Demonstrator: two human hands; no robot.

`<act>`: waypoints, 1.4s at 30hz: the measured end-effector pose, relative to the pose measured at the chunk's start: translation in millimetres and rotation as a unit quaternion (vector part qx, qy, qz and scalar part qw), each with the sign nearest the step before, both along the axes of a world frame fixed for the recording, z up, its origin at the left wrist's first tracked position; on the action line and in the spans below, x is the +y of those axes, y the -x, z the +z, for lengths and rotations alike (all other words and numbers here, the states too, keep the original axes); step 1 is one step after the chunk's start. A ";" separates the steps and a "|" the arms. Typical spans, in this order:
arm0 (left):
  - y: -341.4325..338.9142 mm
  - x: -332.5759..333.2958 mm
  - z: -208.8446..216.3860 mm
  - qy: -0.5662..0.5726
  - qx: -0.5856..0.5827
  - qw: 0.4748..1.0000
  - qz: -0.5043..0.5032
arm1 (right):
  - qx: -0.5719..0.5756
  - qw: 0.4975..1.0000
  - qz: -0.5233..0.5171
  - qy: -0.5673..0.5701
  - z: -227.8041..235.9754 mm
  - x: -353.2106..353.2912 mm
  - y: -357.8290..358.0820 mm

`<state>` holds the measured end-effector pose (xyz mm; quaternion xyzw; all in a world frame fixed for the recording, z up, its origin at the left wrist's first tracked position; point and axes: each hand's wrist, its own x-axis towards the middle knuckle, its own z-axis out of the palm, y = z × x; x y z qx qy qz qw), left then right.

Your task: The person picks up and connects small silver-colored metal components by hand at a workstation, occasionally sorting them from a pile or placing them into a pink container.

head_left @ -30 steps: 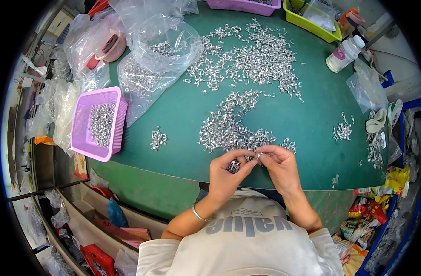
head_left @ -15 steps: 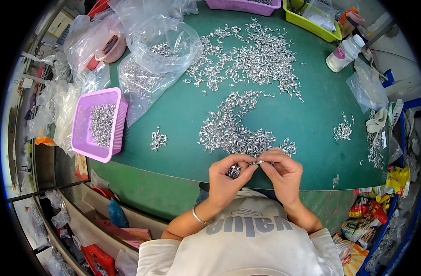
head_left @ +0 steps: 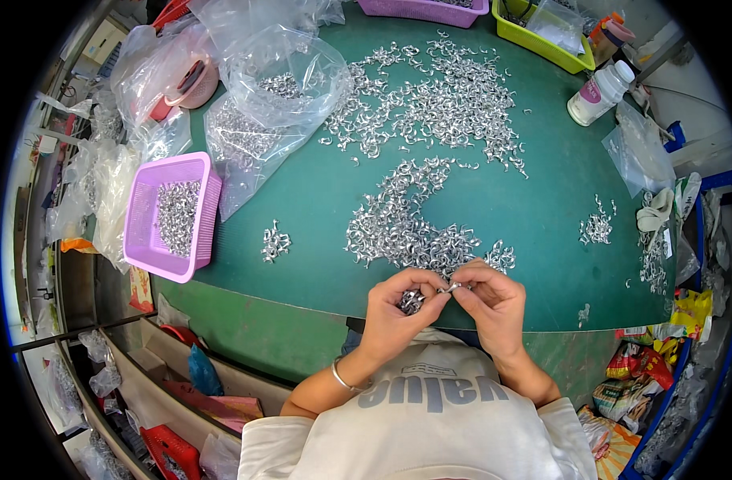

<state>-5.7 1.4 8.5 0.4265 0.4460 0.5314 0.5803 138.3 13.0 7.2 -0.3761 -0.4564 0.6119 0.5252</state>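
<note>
My left hand (head_left: 394,308) is closed around several small curved silvery metal pieces (head_left: 411,302), which show in the curl of its fingers. Its thumb and fingertip pinch at one more small metal piece (head_left: 454,286). On that same piece the thumb and forefinger of my right hand (head_left: 494,300) are pinched too, so the fingertips of both hands nearly meet. Just beyond my hands lies a curved pile of like metal pieces (head_left: 406,228) on the green table (head_left: 302,280). A little heap (head_left: 500,256) sits right beside the right fingers.
A purple basket (head_left: 206,232) with metal pieces stands at the left. Behind it lies a clear plastic bag (head_left: 318,120) holding more. A wide scatter of pieces (head_left: 454,96) covers the far middle. At the far right are a white bottle (head_left: 599,94) and a lime-green tray (head_left: 542,50).
Both hands stay in nearly the same place. My left hand has shifted slightly to the right, and the pinched piece has turned a little between the fingertips.
</note>
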 end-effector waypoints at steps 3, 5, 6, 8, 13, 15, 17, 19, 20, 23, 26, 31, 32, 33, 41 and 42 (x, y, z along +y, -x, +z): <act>1.3 -0.1 -0.4 -0.008 0.008 1.000 -0.002 | -0.006 1.000 0.004 -0.016 -0.2 0.8 0.1; 2.6 -1.2 -0.6 -0.011 0.013 1.000 0.000 | -0.017 0.999 0.002 -0.033 0.7 0.3 0.5; 3.0 -1.7 0.2 -0.012 0.014 1.000 0.003 | -0.023 0.999 0.001 -0.041 1.2 -0.2 1.0; 4.4 -2.9 2.5 -0.012 0.016 1.000 0.008 | -0.019 0.999 0.001 -0.035 1.5 -1.7 2.9; 9.0 -5.8 3.3 -0.012 0.012 1.000 0.012 | -0.013 1.000 -0.008 -0.021 6.0 -5.0 9.5; 8.7 -6.2 2.5 -0.014 0.009 1.000 0.014 | -0.041 0.998 -0.004 -0.050 5.1 -4.6 8.3; 5.4 -5.6 0.8 -0.016 0.004 1.000 0.018 | -0.068 0.995 -0.007 -0.072 4.7 -3.7 4.3; -1.2 -3.0 2.1 0.000 0.014 1.000 0.016 | -0.094 0.992 -0.019 -0.085 3.1 -1.9 -1.5; -9.7 0.4 1.9 0.005 0.013 1.000 0.009 | -0.111 0.989 -0.034 -0.089 2.2 -0.7 -7.2; -27.1 6.6 -10.2 0.090 -0.038 0.995 -0.001 | -0.160 0.980 -0.047 -0.106 -2.4 9.2 -26.3; -54.6 16.6 -3.5 0.178 -0.162 0.971 -0.002 | -0.151 0.982 -0.101 -0.056 -14.4 26.3 -71.0; -73.3 23.5 -6.3 0.207 -0.198 0.958 -0.014 | -0.329 0.891 -0.309 -0.051 -34.2 67.6 -183.1; -76.6 25.2 -6.4 0.210 -0.191 0.959 -0.014 | -0.394 0.844 -0.356 -0.077 -44.0 75.9 -211.6; -78.3 26.6 -6.8 0.213 -0.185 0.959 -0.012 | -0.427 0.811 -0.397 -0.042 -49.2 80.7 -231.5; -79.4 34.8 -0.8 0.234 -0.183 0.955 -0.006 | -0.619 0.688 -0.369 -0.086 -27.8 79.0 -256.3; -82.0 35.8 2.5 0.239 -0.176 0.955 0.002 | -0.606 0.703 -0.359 -0.097 -23.3 84.1 -258.4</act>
